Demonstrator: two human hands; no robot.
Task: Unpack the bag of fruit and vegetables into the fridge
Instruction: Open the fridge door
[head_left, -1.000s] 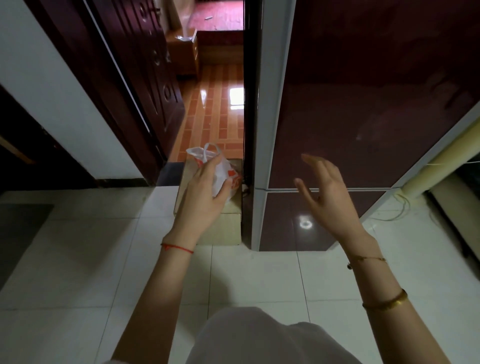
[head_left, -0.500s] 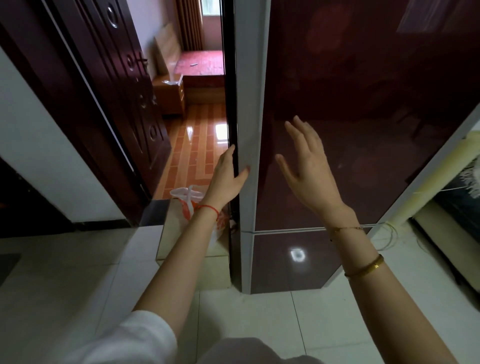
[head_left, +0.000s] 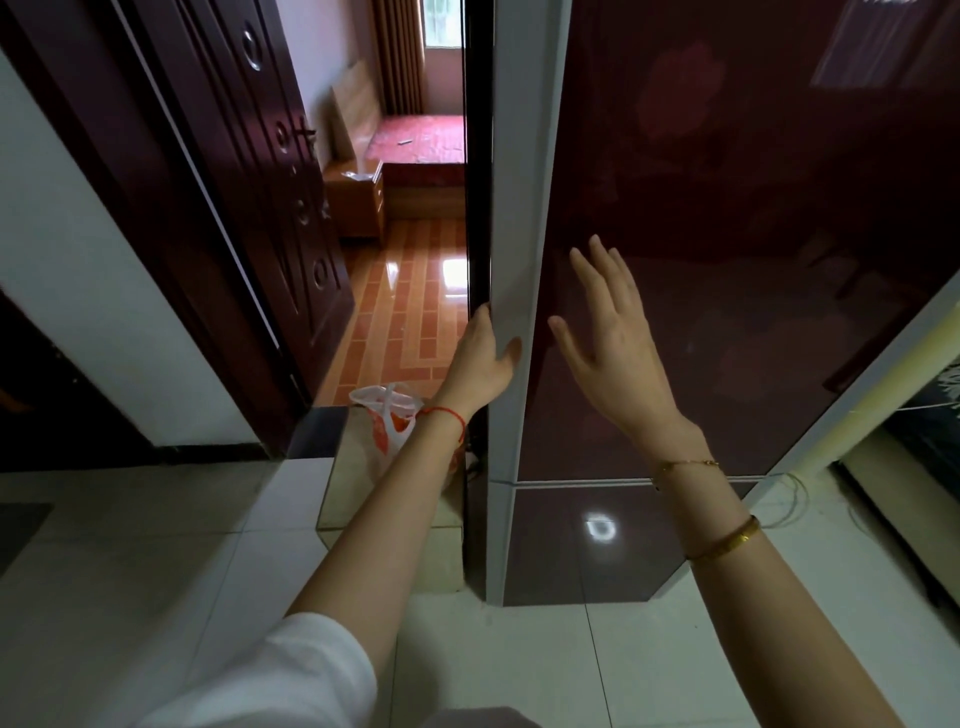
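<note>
You're opening the fridge: left hand grips the door edge, right hand hovers open, bag waits on the box beside it—pull next.

The fridge door is glossy dark-red, mirror-smooth, edged in matt grey. The bag is thin, crinkled white-and-orange plastic. White floor tiles shine; the panelled door looks like polished dark wood.

A home: fridge in tiled hall, bedrm w/ bed thru doorway.
</note>
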